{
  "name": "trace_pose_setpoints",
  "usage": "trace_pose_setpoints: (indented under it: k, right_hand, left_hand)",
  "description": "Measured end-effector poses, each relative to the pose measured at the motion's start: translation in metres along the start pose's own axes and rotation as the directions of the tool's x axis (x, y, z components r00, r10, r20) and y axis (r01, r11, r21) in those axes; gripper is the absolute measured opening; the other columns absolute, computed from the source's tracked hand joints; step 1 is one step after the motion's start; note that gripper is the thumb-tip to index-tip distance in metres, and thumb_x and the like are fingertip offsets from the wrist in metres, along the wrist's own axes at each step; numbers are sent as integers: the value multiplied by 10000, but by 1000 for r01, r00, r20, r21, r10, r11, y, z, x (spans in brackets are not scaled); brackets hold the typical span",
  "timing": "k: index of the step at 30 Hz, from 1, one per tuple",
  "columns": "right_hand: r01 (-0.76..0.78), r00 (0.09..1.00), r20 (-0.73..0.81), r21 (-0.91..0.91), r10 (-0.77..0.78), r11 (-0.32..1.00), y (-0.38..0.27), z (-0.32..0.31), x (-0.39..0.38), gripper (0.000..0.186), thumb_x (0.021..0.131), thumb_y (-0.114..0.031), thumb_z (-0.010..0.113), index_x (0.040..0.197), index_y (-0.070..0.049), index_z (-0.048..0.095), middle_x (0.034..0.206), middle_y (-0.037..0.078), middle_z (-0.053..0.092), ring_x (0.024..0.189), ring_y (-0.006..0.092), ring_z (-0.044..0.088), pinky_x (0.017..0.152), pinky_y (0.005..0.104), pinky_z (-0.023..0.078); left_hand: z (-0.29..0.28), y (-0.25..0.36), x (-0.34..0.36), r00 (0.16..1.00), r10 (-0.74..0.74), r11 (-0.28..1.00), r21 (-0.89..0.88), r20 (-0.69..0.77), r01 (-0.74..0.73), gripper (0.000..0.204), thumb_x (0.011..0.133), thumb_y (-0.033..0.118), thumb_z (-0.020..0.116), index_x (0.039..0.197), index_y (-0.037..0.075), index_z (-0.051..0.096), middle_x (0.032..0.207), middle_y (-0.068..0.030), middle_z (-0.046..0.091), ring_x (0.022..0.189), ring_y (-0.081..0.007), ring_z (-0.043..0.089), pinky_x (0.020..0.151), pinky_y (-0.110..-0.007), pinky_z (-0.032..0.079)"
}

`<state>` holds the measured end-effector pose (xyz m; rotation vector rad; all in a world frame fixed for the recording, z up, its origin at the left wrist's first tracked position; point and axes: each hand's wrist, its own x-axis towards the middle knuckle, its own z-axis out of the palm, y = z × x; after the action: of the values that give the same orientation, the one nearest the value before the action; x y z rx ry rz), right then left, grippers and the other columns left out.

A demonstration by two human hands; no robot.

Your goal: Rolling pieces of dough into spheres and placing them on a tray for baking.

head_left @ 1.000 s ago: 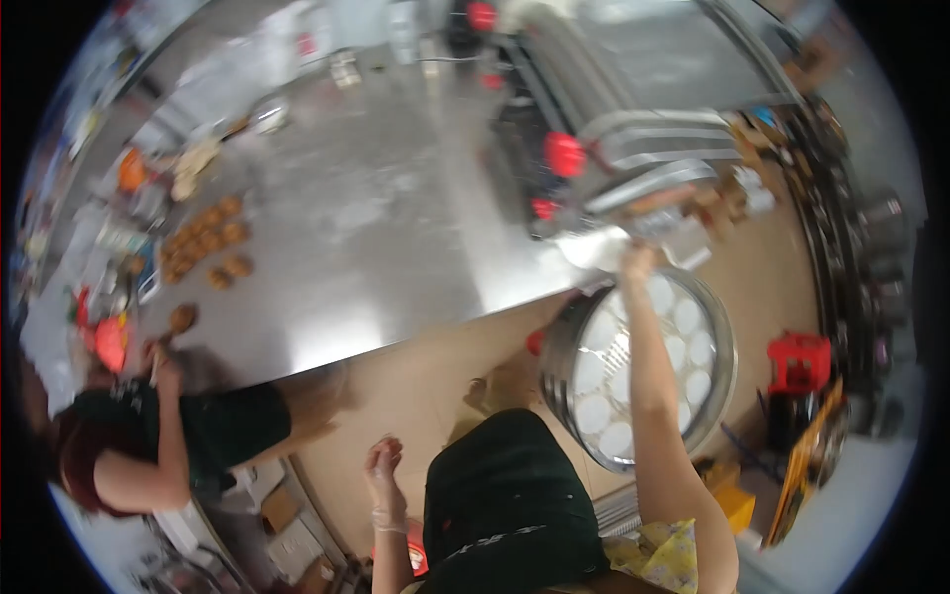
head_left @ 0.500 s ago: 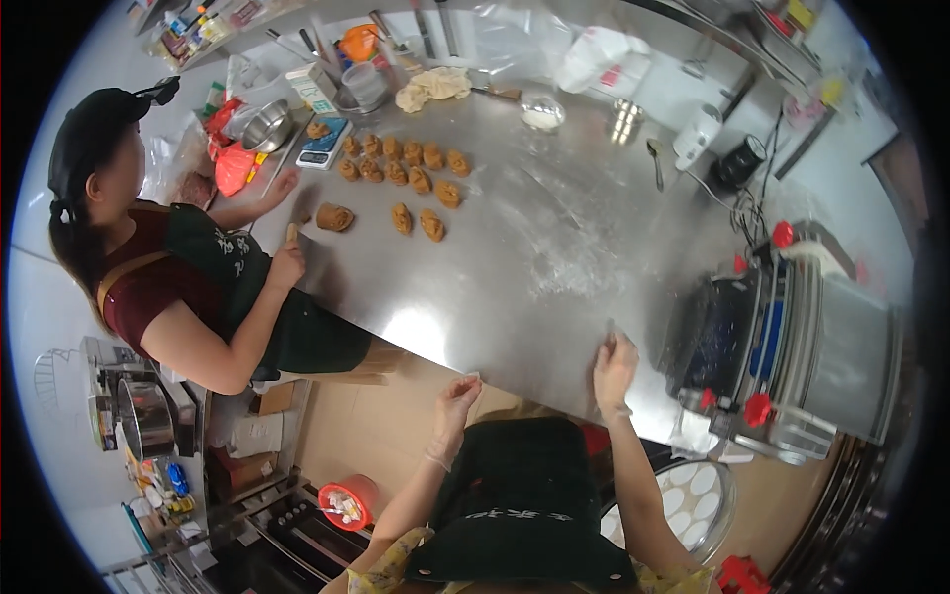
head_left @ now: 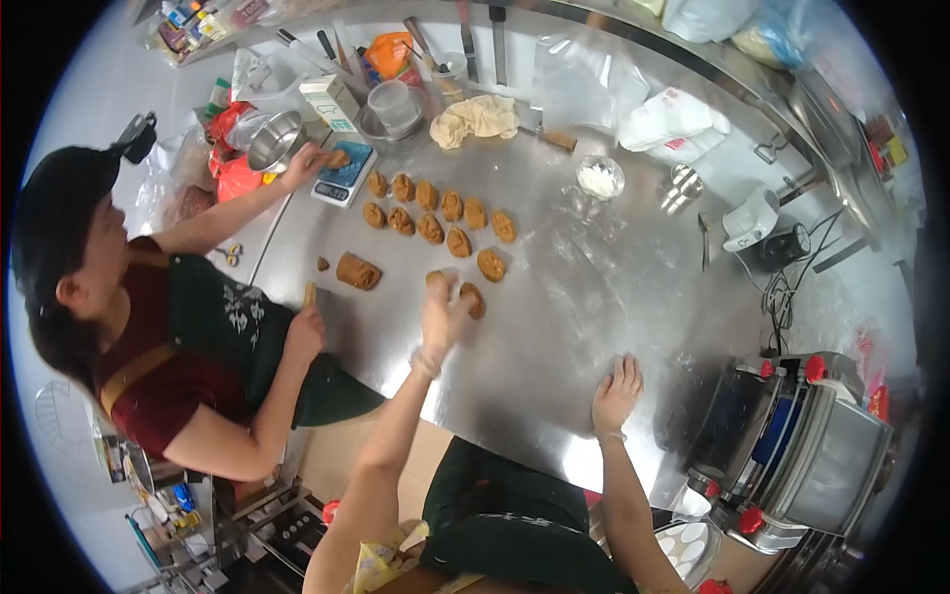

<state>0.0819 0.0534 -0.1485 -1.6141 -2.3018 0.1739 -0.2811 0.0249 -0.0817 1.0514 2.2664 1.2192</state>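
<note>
My left hand (head_left: 447,315) reaches over the metal table to two brown dough pieces. One dough piece (head_left: 436,281) is at the fingertips; the other dough piece (head_left: 475,302) is beside the hand, partly covered. The fingers look apart, though motion smears them, and whether they touch the dough is unclear. Flat on the tabletop, my right hand (head_left: 617,394) has its fingers stretched out and nothing visible in it. Beyond my left hand, several more dough pieces (head_left: 430,229) stand in rows, with a thicker dough log (head_left: 358,270) to their left.
At the left a co-worker (head_left: 178,337) holds a wooden-handled tool and reaches to a digital scale (head_left: 334,191) with dough on it. A bowl of white flour (head_left: 600,178) stands at the back of the metal table (head_left: 564,346). A rolling machine (head_left: 792,436) borders my right side.
My left hand has moved from the table's front edge forward to the dough pieces. My right hand now lies flatter. The co-worker's far hand has moved onto the scale. My view has shifted.
</note>
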Motion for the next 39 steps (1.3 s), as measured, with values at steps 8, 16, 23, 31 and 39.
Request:
trace_pose_setpoints:
  k: [8, 16, 23, 31, 39]
  right_hand:
    - [-36, 999, 11, -75, 37, 997, -4, -3, 3, 458, 908, -71, 535, 1362, -64, 469, 1444, 159, 470, 1350, 379, 405, 1109, 527, 308]
    - [-62, 998, 15, -77, 64, 995, -7, 3, 11, 450, 892, -53, 535, 1340, -60, 506, 1440, 155, 480, 1347, 376, 411, 1105, 519, 318]
    - [-42, 999, 16, -77, 43, 996, -1, 9, 7, 485, 872, -38, 527, 1355, -67, 500, 1446, 151, 477, 1350, 377, 406, 1105, 520, 316]
    - [-22, 1000, 5, -35, 22, 999, -2, 7, 5, 502, 857, -32, 531, 1356, -73, 494, 1440, 151, 481, 1341, 379, 415, 1097, 525, 319]
    - [-58, 998, -8, -33, 58, 998, 7, 0, -3, 487, 827, -36, 564, 1312, -46, 522, 1404, 172, 503, 1324, 387, 432, 1089, 527, 324]
  left_hand:
    - [-23, -27, 232, 973, 105, 676, 703, 204, -221, 720, 683, 155, 834, 1317, 52, 510, 1284, -139, 547, 1150, -340, 552, 925, -438, 517]
    - [-10, -74, 257, 936, 127, 714, 624, 329, -317, 676, 664, 254, 847, 1256, 105, 555, 1184, -145, 593, 1144, -326, 564, 939, -436, 496]
    - [-33, -73, 266, 904, 410, 633, 676, 120, -377, 632, 695, 261, 817, 1251, 115, 557, 1157, -125, 594, 1078, -383, 538, 920, -465, 481]
    - [-37, -135, 303, 884, 467, 708, 585, 31, -395, 409, 769, 166, 746, 1160, 159, 628, 888, -79, 651, 781, -308, 629, 769, -392, 497]
    - [18, 16, 188, 894, 238, 957, -251, 381, -148, 520, 835, 136, 736, 1299, 131, 501, 960, 3, 580, 770, -69, 556, 655, -221, 482]
